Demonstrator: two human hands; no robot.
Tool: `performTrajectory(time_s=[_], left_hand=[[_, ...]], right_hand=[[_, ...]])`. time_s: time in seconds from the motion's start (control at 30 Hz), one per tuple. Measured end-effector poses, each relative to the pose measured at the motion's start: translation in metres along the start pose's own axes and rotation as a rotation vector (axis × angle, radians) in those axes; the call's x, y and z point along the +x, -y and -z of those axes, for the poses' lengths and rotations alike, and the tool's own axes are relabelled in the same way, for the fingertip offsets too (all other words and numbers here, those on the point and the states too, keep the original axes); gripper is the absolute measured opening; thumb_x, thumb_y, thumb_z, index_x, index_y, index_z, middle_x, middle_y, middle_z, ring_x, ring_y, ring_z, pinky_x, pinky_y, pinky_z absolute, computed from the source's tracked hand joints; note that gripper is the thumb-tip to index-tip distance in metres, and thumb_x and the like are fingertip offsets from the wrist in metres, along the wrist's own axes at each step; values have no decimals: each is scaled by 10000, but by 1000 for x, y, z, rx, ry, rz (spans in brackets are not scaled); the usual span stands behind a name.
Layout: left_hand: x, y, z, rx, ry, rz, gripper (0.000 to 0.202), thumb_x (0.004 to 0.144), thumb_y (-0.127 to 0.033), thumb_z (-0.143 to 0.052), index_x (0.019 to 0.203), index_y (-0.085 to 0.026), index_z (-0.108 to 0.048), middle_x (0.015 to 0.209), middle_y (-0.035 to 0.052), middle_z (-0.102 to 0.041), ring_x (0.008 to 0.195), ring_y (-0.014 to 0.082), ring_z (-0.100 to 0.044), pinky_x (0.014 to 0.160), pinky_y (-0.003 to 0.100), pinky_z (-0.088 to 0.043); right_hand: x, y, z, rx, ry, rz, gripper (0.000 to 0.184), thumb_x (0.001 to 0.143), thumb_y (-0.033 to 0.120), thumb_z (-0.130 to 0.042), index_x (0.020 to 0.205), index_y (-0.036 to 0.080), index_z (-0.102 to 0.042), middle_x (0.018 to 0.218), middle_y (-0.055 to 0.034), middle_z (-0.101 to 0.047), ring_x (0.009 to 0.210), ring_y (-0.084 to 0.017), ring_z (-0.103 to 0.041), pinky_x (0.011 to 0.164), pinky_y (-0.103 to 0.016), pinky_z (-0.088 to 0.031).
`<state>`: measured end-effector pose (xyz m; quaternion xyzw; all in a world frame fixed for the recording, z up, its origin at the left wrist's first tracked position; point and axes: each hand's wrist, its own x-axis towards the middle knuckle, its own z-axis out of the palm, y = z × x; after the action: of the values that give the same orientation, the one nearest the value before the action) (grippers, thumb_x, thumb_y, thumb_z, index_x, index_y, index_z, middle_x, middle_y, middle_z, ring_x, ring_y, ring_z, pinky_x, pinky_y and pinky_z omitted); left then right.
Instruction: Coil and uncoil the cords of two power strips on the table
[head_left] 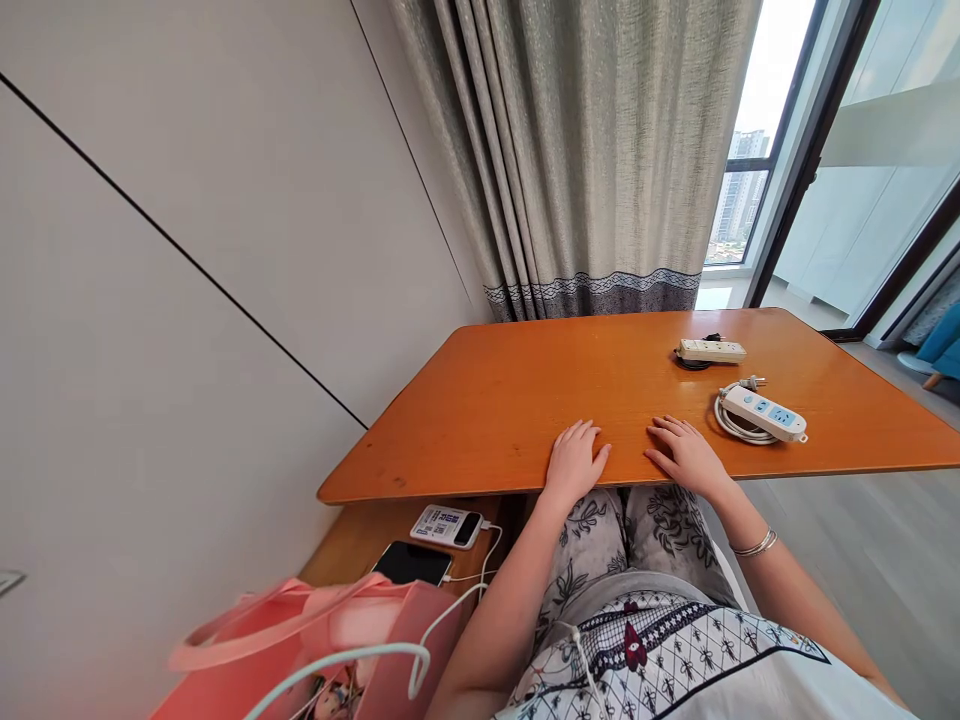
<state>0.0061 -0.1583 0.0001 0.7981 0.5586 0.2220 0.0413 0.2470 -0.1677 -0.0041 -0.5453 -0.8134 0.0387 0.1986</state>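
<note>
– Where is the near strip?
– On the table, right of the right hand. This and the left hand lie empty, loosely spread.
– And its handling?
– Probably light, stiff; hold its middle

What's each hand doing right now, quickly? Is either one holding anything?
Left hand: open, resting on the table near its edge, holding nothing.
Right hand: open, also resting there, holding nothing.
</note>
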Motion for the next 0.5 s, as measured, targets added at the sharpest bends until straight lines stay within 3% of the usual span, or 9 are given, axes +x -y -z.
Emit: performTrajectory(time_s=[0.5], left_hand=[[0,0,2,3,23,11,389,966,-370,-491,1245,-142,-637,1426,146,-594,1389,303,-487,1157,480,-384]], right_hand=[[-2,1,0,2,-24,6,467,968,428,-540,1332,151,-635,1446,-142,-578,1389,-328,-482,1174,-527,-363]])
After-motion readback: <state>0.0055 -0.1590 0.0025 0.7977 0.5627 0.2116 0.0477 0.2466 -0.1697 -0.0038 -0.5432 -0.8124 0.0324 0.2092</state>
